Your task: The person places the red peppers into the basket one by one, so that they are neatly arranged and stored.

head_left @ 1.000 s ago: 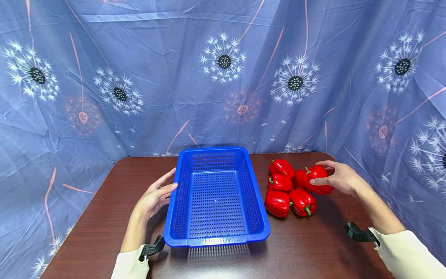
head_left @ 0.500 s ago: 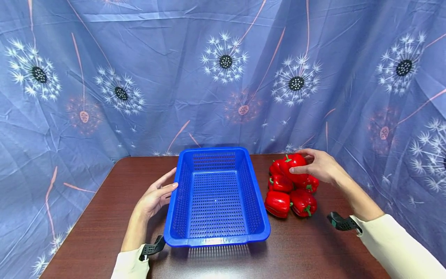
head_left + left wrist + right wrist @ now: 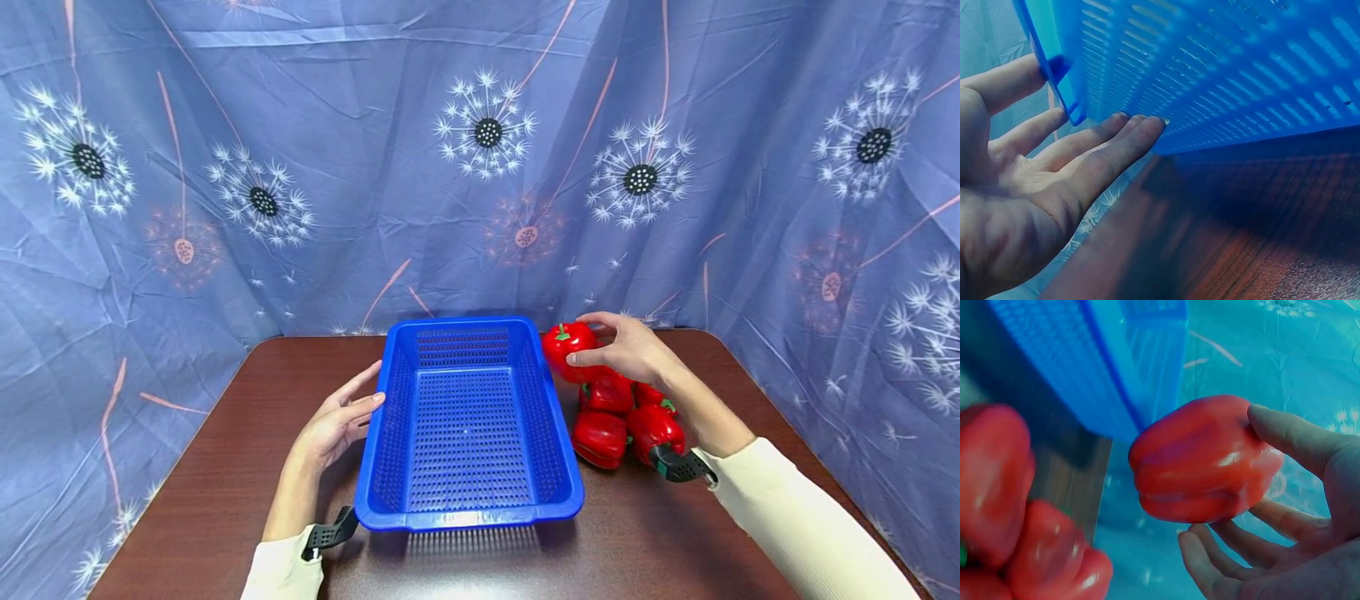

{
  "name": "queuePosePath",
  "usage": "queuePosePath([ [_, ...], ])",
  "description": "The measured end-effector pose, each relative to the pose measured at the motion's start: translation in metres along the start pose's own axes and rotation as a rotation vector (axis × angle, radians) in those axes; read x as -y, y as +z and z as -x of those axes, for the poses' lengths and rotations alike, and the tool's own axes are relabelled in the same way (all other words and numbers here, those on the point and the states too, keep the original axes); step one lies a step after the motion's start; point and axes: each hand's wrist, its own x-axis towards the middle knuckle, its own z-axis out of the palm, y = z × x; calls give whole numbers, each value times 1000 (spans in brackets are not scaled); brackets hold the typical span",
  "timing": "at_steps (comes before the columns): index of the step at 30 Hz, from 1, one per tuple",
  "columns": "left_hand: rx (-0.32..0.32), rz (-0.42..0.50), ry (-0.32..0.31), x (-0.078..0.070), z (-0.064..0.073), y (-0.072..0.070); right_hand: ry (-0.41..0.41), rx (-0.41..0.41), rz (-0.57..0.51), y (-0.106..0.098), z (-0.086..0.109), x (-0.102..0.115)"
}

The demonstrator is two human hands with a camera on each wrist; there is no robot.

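My right hand (image 3: 633,346) holds a red bell pepper (image 3: 567,350) with a green stem, beside the far right corner of the blue plastic basket (image 3: 468,518). In the right wrist view, the thumb lies on top of this pepper (image 3: 1200,459) and the fingers come from beneath. My left hand (image 3: 333,427) is at the basket's left side, its thumb at the rim. The left wrist view has the fairly straight fingers (image 3: 1119,147) against the slotted outer wall. Nothing lies inside the basket.
Several more red bell peppers (image 3: 600,437) sit clustered right of the basket on the brown wooden table (image 3: 247,433). A blue dandelion-print curtain (image 3: 360,167) hangs behind and around the table. Each wrist wears a black strap mount (image 3: 678,465).
My right hand has lifted the bell pepper off the right side of the cluster and carried it left to the basket's rim. The left hand and the basket stay put.
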Motion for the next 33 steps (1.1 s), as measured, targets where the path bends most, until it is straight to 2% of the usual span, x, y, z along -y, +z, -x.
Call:
queuePosePath([
  [5,7,7,11,0,1,-1,-44,-5,-65,15,-13,14],
  [14,9,-8,-8,0,2,0,-71,4,-273,44,-32,38],
  [18,15,-4,-6,1,1,-1,-62,9,-335,56,-41,49],
  [25,26,5,-2,1,1,-2,-46,6,-382,79,-57,64],
  [33,24,8,-4,2,1,-2,-23,33,-484,110,-74,74],
])
